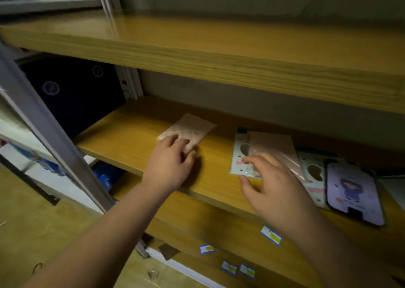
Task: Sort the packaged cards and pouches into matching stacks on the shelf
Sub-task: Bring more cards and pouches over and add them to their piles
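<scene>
— How many pink pouches lie on the shelf (131, 132)?
— Two: one pink pouch (188, 128) under the left hand (168, 167), whose curled fingers rest on its near edge, and a second pink pouch (274, 147) atop a mint card (238, 156).
— And the right hand (274, 186)?
— Fingers spread, touching that card. Another mint card (315, 173) and one purple card (352, 191) lie just beside.
</scene>
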`<action>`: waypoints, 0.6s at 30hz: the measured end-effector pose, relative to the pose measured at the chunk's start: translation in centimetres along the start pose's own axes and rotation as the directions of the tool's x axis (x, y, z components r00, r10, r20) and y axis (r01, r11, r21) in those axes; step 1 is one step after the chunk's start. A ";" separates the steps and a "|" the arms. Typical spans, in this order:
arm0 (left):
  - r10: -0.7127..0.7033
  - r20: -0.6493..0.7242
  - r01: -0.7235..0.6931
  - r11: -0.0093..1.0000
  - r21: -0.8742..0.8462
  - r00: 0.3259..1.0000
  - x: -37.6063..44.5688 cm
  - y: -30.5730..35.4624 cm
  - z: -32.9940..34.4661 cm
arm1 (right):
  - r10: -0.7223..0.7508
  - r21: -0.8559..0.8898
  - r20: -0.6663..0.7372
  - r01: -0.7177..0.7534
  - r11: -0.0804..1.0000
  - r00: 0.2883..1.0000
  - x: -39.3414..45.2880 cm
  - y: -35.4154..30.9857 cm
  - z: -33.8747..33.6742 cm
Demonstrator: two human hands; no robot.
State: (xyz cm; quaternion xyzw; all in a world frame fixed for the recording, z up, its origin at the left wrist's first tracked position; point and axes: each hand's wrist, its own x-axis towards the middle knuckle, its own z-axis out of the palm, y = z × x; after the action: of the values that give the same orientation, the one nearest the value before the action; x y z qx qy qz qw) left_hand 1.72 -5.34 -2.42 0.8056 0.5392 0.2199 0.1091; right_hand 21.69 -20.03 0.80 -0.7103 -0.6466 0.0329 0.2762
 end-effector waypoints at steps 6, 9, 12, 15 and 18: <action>-0.208 0.197 0.138 0.938 0.318 0.958 6.5 -2.7 -0.2 | 0.055 -0.130 -0.050 -0.061 0.990 0.997 1.0 -1.4 0.6; -0.134 0.155 0.083 0.952 0.296 0.979 6.9 -3.4 -0.1 | 0.100 -0.136 -0.077 -0.110 0.985 0.992 1.3 -1.5 0.8; -0.173 0.144 0.141 0.968 0.206 0.974 7.5 -3.6 -0.7 | 0.124 -0.150 -0.087 -0.136 0.979 0.988 1.1 -1.6 1.1; -0.202 0.222 0.218 0.974 -0.053 0.954 7.7 -3.3 -1.4 | 0.144 -0.173 -0.089 -0.158 0.972 0.986 0.9 -1.6 0.9; -0.160 0.284 0.287 0.822 -0.492 0.945 7.4 -2.5 -1.7 | 0.197 -0.180 -0.100 -0.212 0.961 0.975 0.7 -1.1 0.3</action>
State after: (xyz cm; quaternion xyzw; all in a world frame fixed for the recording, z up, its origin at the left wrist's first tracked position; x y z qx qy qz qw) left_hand 1.21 2.31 -0.22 0.6953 0.5328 0.2498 0.4127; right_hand 20.68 -19.26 1.23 -0.7971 -0.5581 -0.0294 0.2286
